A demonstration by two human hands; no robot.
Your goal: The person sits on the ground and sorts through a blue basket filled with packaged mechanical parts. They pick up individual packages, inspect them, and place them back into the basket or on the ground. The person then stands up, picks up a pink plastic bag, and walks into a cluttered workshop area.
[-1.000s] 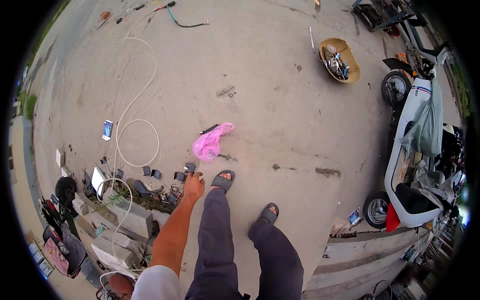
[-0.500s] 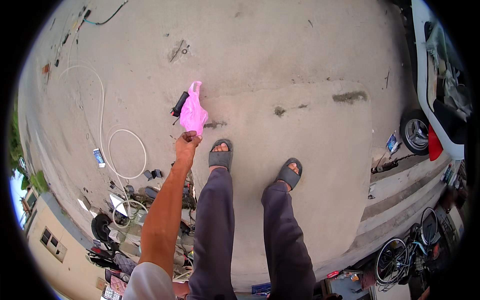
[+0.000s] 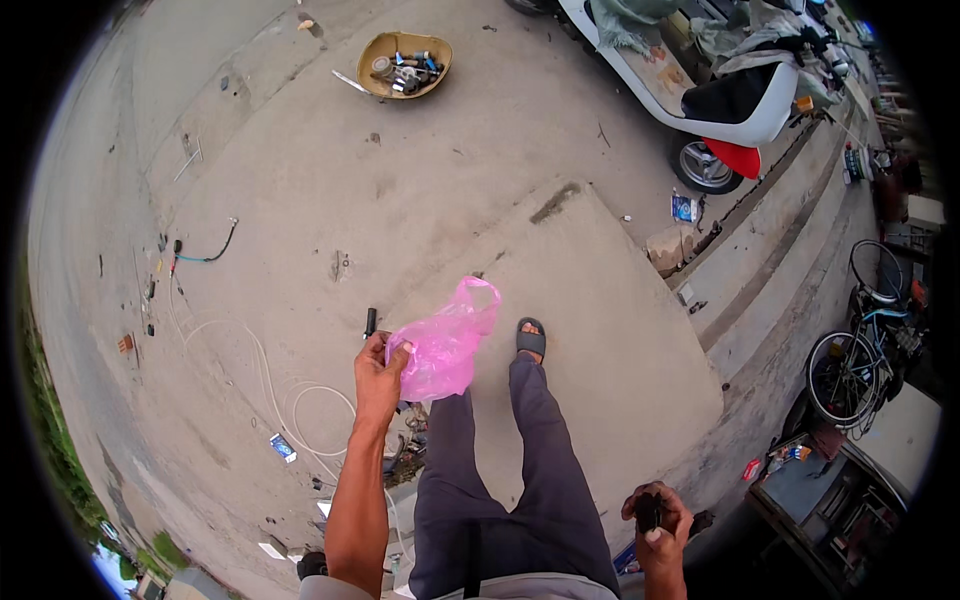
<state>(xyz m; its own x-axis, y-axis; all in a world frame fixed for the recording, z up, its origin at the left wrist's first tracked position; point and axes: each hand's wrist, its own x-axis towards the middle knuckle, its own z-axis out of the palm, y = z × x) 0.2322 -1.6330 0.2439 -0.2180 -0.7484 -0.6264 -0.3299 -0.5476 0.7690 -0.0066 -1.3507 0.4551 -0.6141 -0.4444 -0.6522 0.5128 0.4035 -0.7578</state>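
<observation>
A pink plastic bag (image 3: 445, 345) is clamped in the left hand (image 3: 378, 368); a small dark object (image 3: 648, 512) is gripped by the right hand (image 3: 655, 518); carrying seems under way, steady grips needed next

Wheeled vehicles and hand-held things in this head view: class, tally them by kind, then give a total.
Scooter: 1
Bicycle: 1
Pink plastic bag, held in the left hand: 1
Small dark object, held in the right hand: 1
Total: 4
</observation>
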